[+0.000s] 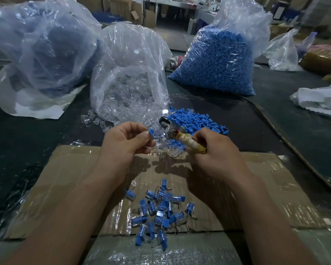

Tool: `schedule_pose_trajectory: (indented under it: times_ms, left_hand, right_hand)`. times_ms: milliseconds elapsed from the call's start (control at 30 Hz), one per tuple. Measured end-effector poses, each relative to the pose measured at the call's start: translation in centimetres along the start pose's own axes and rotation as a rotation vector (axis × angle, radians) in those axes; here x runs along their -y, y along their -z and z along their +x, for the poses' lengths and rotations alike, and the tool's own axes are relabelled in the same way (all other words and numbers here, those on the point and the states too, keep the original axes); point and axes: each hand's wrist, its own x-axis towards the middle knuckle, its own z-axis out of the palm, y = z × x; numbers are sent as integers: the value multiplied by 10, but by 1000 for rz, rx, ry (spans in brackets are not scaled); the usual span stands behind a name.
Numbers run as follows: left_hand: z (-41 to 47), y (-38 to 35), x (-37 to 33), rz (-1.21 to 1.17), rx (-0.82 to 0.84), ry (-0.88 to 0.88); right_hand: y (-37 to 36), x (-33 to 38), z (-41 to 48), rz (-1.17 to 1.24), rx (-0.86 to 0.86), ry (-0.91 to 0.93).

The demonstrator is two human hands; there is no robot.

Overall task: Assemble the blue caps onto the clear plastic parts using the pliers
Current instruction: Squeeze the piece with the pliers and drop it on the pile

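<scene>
My left hand (125, 139) pinches a clear plastic part with a blue cap (151, 131) on its top end, held above the table. My right hand (212, 150) grips the tape-wrapped handle of the pliers (182, 137); their dark jaws (165, 122) point up and left, just right of the cap and apart from it. Loose blue caps (193, 121) lie piled behind the pliers. Loose clear parts (107, 121) spill from an open bag. Several assembled pieces (159, 211) lie heaped on the taped cardboard (275, 188) between my forearms.
A clear bag of clear parts (130, 73) stands at centre back. A full bag of blue caps (218, 60) stands to its right, another large bag (42, 50) at left. Crumpled plastic (317, 100) lies at right on the dark table (246, 119).
</scene>
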Motion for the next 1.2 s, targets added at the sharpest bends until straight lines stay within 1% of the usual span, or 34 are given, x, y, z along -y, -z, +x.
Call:
schedule_pose_trajectory:
  times_ms: [100, 300, 533, 800, 933, 1200]
  left_hand:
    - [0, 0, 0, 32, -4, -27]
    - [-1, -1, -1, 67, -11, -67]
    - [-3, -2, -3, 94, -4, -82]
    - [-7, -6, -5, 135, -43, -115]
    - [-9, -7, -8, 145, -62, -131]
    - [-9, -8, -10, 157, -79, -103]
  right_hand:
    - [-2, 2, -1, 66, 17, 34]
    - [-4, 8, -2, 118, 97, 62]
    - [-3, 10, -3, 98, 137, 82]
    - [-3, 17, -5, 116, 135, 51]
    - [-6, 19, -6, 78, 86, 54]
    - [-9, 18, -5, 47, 61, 77]
